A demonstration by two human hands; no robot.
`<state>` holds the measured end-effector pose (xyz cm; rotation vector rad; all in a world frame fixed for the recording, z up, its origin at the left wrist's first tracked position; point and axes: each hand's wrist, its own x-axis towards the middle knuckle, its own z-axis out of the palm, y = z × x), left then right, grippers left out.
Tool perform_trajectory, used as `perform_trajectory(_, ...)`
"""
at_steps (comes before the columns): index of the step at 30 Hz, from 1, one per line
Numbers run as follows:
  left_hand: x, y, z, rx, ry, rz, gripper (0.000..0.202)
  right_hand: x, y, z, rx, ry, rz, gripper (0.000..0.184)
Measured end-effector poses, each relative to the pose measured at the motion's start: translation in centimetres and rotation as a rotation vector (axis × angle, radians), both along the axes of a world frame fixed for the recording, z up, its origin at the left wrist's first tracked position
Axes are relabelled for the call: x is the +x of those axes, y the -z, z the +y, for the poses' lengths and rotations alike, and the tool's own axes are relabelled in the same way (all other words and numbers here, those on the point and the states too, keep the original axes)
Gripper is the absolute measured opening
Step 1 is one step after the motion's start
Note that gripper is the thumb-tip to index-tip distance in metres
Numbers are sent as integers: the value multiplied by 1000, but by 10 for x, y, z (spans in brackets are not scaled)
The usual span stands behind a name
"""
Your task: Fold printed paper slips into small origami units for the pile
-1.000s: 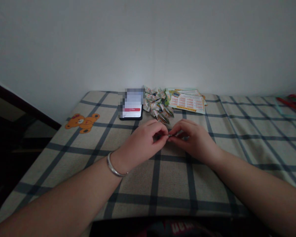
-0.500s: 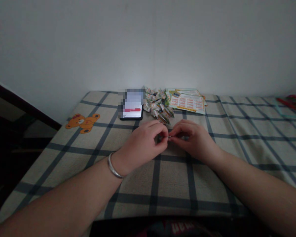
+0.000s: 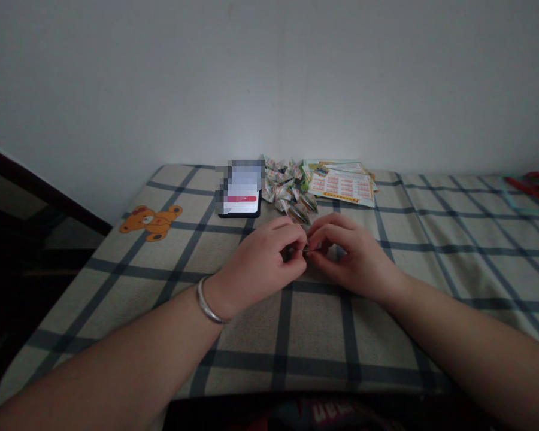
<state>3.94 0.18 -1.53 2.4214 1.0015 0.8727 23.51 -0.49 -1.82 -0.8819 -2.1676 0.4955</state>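
My left hand (image 3: 269,254), with a silver bangle (image 3: 209,302) at its wrist, is closed in a pinch over the middle of the bed-like surface. Fingertip to fingertip with it, my right hand (image 3: 348,254) pinches too. Between them is a small piece, perhaps folded paper (image 3: 305,250), mostly hidden by the fingers. Just beyond the hands lie several folded paper shapes (image 3: 282,190) with printed colours. To their right rests a stack of printed paper sheets (image 3: 341,185), fanned a little.
A phone (image 3: 241,188) with a lit screen lies left of the folded shapes. The checked cloth (image 3: 242,353) bears an orange bear picture (image 3: 151,222) at left. Red and green items (image 3: 536,188) sit at far right. A wall (image 3: 269,78) rises behind.
The fingers of my right hand have shifted slightly up and closer to my left fingertips. My left hand stays nearly in place.
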Motion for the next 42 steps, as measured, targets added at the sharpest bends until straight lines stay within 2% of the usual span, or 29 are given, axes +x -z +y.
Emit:
perform_trajectory(7, -1, 2, 5, -37, -11, -30, 12, 3, 1, 3, -109, 13, 12, 14)
perform_trajectory(17, -1, 3, 3, -103, -62, -11, 11, 2, -2, 2, -144, 44, -34, 12)
perform_trajectory(21, 1, 3, 3, -122, 7, -56, 15, 1, -1, 3, -172, 49, 4, 12)
perform_trajectory(24, 1, 2, 3, -93, 52, -23, 7, 1, 0, 3, -172, 50, 5, 12)
perform_trajectory(30, -1, 3, 4, -58, 10, 4, 9, 1, 0, 1, -175, 58, -8, 13)
perform_trajectory(35, -1, 6, 6, -72, -18, 16, 13, 2, 3, 3, -177, 131, 28, 14)
perform_trajectory(42, -1, 9, 7, -64, -28, 14, 9, 4, 10, 7, -288, 202, 168, 6)
